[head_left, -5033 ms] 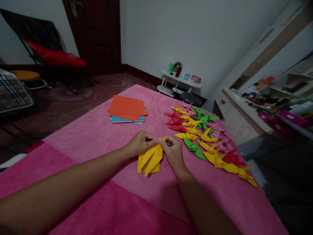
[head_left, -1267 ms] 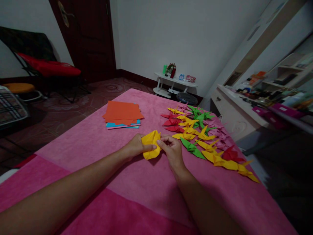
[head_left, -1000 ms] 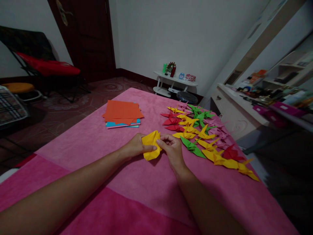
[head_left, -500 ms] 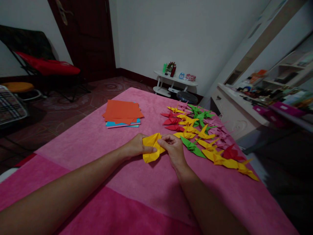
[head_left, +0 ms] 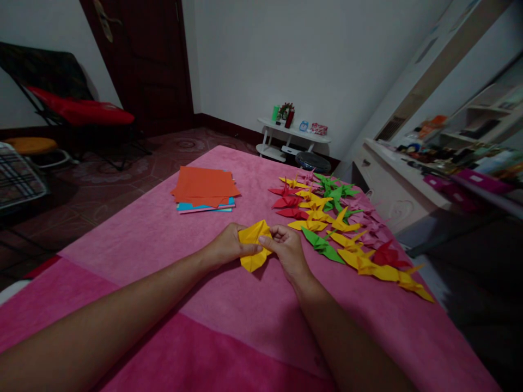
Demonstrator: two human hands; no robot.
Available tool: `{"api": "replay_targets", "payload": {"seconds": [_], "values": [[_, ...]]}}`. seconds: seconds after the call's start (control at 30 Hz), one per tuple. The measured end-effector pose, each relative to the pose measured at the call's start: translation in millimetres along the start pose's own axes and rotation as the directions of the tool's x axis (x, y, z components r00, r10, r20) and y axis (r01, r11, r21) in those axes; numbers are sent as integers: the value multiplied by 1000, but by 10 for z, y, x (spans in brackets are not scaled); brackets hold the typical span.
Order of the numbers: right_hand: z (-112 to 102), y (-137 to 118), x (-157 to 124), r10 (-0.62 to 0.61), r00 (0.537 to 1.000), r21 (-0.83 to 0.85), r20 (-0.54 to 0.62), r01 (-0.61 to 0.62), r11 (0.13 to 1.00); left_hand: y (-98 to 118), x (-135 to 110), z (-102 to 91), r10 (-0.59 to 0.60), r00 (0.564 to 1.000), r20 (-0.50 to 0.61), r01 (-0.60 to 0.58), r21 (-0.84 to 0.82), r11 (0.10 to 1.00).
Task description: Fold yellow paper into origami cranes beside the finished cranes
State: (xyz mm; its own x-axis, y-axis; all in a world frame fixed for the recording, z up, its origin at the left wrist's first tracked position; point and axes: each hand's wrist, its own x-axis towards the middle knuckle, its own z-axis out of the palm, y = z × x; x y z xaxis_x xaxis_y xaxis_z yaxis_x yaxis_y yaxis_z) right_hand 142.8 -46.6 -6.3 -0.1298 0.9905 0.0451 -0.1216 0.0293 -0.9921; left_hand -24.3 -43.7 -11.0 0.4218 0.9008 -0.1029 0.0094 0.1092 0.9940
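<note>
Both hands grip a partly folded yellow origami piece (head_left: 252, 246) just above the pink cloth-covered table (head_left: 163, 234). My left hand (head_left: 226, 247) pinches its left side with thumb across the paper. My right hand (head_left: 288, 251) pinches its right edge, fingers curled. To the right lie several finished paper cranes (head_left: 335, 223) in yellow, red, green and pink, a short way from my right hand.
A stack of orange and blue paper sheets (head_left: 204, 189) lies on the table's far left part. Beyond the table stand a small white shelf (head_left: 292, 139), a cluttered dresser (head_left: 412, 179) at right, a folding chair with a red cushion (head_left: 77, 111) and a dark door (head_left: 143, 60).
Five seconds ago the yellow piece was a long flat shape hanging toward me; it is now folded up shorter between both hands. In the last second my right thumb shifted slightly over its edge.
</note>
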Motion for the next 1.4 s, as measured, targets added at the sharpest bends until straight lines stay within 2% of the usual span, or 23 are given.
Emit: {"api": "replay_targets", "payload": {"seconds": [0.17, 0.37, 0.57, 0.8, 0.9, 1.03, 1.13, 1.2, 1.27, 1.33, 1.4], "values": [[16, -18, -11, -11, 1000, 0, 3, 11, 1000, 17, -13, 2, -1, 1000, -12, 1, 3, 1000], [10, -36, -19, -61, 996, -64, -66, 56, 996, 74, -28, -16, -38, 994, 107, 28, 88, 996], [-27, -15, -24, -80, 994, -105, -70, 73, 992, 83, -47, 53, -10, 1000, -8, 10, 59, 998], [-34, 72, -31, -87, 990, -72, -111, 79, 994, 140, -89, 70, -48, 996, 73, 42, 83, 996], [-25, 56, -10, -42, 991, -22, -127, 40, 999, 145, -85, 81, -37, 999, 9, 37, 21, 999], [7, -11, 1, -1, 1000, -46, 0, 1, 999, 109, -32, 86, 53, 986, -158, -58, -27, 998], [30, -21, 8, -16, 1000, -79, 3, 16, 997, 46, 26, 55, 71, 965, -254, -78, -19, 997], [26, 5, 23, -37, 999, -138, -33, 32, 990, 2, 57, 6, 82, 951, -298, -59, 85, 995], [6, 38, 39, -93, 993, -270, -66, 71, 960, -23, 73, -62, 114, 940, -322, -16, 291, 957], [-17, 59, 44, -221, 973, -455, -62, 169, 874, -21, 73, -133, 155, 934, -321, 40, 528, 848], [-29, 60, 34, -377, 926, -602, 21, 313, 734, 6, 65, -187, 184, 934, -306, 85, 689, 720]]}}
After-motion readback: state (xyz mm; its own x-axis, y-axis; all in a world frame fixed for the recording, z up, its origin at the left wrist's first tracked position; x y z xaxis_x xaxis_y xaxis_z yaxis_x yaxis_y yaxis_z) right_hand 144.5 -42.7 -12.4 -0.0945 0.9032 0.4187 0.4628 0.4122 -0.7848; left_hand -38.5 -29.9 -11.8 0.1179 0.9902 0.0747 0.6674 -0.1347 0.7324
